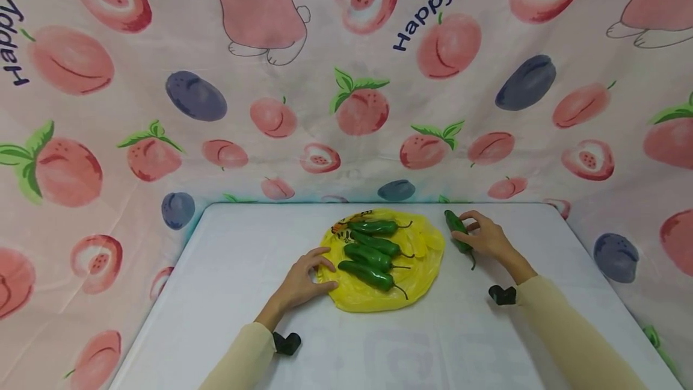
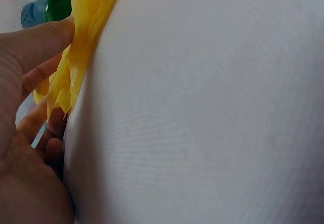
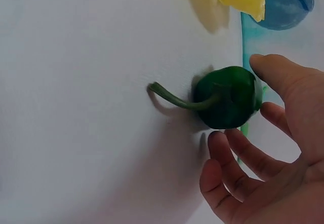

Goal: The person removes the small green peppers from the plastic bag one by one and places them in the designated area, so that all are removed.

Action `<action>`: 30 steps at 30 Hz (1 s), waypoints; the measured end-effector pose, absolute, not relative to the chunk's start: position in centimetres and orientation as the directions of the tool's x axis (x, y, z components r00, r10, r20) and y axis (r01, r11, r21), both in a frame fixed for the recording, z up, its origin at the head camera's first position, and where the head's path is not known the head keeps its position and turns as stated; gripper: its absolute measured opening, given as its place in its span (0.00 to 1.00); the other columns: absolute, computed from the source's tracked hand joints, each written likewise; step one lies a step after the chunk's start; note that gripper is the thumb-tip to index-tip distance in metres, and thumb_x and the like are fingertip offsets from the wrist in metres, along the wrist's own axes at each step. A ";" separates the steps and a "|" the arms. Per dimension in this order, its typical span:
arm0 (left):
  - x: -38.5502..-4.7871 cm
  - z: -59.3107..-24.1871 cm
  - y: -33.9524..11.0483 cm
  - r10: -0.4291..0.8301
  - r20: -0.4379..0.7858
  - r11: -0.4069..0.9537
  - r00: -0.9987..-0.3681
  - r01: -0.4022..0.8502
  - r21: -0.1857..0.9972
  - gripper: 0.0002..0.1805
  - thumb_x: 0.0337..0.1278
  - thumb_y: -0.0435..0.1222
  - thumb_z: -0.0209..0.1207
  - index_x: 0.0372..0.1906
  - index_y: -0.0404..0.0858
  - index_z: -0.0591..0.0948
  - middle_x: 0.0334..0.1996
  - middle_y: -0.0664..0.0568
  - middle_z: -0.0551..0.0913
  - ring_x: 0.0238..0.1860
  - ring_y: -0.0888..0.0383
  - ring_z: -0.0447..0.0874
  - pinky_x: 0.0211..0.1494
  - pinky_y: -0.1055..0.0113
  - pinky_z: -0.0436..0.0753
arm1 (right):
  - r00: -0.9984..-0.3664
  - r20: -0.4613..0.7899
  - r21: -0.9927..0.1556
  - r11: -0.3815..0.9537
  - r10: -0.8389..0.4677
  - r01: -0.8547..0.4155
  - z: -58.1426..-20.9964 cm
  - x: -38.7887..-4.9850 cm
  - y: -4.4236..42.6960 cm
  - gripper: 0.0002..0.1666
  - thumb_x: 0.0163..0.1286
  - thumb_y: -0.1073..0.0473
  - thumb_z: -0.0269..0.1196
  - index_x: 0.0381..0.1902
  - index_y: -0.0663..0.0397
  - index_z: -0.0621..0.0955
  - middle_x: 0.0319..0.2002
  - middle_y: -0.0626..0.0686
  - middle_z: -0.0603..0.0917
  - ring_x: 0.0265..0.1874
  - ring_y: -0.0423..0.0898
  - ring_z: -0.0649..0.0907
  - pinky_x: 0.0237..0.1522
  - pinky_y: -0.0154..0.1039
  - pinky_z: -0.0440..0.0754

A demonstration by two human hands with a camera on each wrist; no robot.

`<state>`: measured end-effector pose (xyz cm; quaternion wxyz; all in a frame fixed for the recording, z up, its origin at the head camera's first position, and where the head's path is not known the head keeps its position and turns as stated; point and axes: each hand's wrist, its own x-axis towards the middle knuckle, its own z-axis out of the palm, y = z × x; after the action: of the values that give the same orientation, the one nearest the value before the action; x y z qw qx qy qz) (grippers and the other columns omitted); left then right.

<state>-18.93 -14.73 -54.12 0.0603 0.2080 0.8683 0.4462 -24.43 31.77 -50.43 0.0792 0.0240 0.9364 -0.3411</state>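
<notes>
Pepper held! Looks light, firm, probably slippery; right fingers curl round its body, sensible hold; left fingers, spread, touch the bag.

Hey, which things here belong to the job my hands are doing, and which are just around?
Part of the job, it seems:
yellow plastic, touched by the left hand
four green peppers on it
fifth green pepper, held by the right hand

Just around:
white table
fruit-printed cloth
black pieces at both cuffs
</notes>
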 end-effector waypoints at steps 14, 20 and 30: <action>-19.1 -54.3 -14.7 0.412 0.076 0.526 -0.908 0.305 0.794 0.13 0.55 0.46 0.75 0.43 0.51 0.85 0.73 0.48 0.71 0.73 0.41 0.65 0.74 0.36 0.59 | -0.976 -0.139 -0.507 0.859 -0.168 -0.075 -48.7 -24.5 32.6 0.37 0.69 0.46 0.69 0.67 0.58 0.69 0.58 0.75 0.77 0.53 0.71 0.78 0.52 0.69 0.79; -19.2 -54.3 -14.7 0.420 0.075 0.529 -0.904 0.311 0.790 0.14 0.55 0.45 0.75 0.44 0.50 0.85 0.73 0.47 0.71 0.74 0.41 0.65 0.74 0.37 0.59 | -0.969 -0.112 -0.427 0.891 -0.222 -0.155 -47.1 -24.3 32.6 0.39 0.68 0.46 0.70 0.69 0.58 0.70 0.57 0.73 0.78 0.52 0.69 0.79 0.47 0.69 0.80; -19.2 -54.5 -14.8 0.419 0.070 0.532 -0.905 0.307 0.789 0.13 0.54 0.45 0.75 0.43 0.52 0.85 0.73 0.48 0.71 0.74 0.42 0.64 0.75 0.37 0.59 | -0.959 -0.074 -0.420 0.881 -0.274 -0.219 -45.2 -24.0 32.0 0.40 0.67 0.49 0.71 0.71 0.55 0.69 0.59 0.73 0.77 0.48 0.67 0.82 0.41 0.60 0.86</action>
<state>-19.15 -14.81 -54.48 0.0638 0.2079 0.8730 0.4365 -24.02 32.02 -45.20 0.0659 -0.1272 0.9674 -0.2086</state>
